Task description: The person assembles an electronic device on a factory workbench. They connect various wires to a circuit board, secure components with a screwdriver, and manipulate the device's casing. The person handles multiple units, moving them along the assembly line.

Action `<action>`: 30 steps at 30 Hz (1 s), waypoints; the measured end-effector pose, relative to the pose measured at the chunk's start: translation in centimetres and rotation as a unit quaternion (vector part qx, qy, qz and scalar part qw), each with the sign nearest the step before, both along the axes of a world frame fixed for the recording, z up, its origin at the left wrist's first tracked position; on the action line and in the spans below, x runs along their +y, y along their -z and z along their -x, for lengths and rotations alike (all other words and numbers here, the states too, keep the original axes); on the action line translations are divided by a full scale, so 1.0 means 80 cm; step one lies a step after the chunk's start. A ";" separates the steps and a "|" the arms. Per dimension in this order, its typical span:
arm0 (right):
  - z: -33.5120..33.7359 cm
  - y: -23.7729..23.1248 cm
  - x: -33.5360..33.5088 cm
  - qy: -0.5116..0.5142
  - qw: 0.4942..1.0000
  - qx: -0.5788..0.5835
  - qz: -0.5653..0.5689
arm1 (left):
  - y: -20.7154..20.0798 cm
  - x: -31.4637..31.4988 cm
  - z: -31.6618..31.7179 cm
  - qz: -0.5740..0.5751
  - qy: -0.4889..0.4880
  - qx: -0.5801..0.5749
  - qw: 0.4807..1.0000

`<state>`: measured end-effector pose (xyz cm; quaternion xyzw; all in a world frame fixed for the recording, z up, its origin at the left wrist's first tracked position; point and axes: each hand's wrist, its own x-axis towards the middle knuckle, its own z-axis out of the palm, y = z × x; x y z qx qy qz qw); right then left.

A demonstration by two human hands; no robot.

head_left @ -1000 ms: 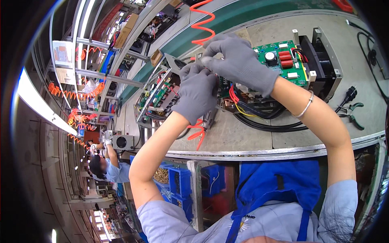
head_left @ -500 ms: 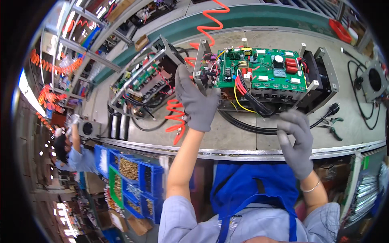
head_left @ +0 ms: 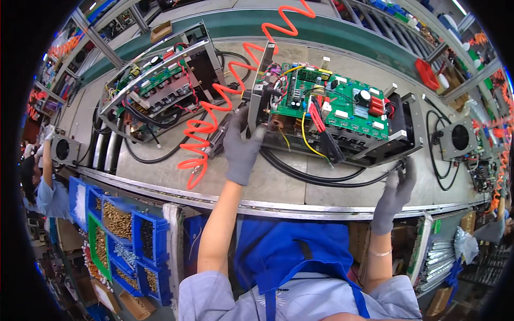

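Lining a factory hall, grey workbench, blue parts bins

An open black metal chassis topped by a green circuit board is set flat, mid-bench, wires exposed.

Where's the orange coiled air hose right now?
In the head view, the orange coiled air hose runs diagonally across the grey workbench from top centre to lower left, passing between the two open electronics chassis, just left of the gloved left hand.
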<state>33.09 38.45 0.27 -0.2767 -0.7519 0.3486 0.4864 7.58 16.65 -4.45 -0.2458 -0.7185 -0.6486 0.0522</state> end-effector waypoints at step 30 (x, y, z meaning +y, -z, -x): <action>0.100 -0.143 -0.067 -0.154 0.821 -0.238 -0.495 | 0.019 0.018 -0.029 0.197 -0.025 0.095 0.975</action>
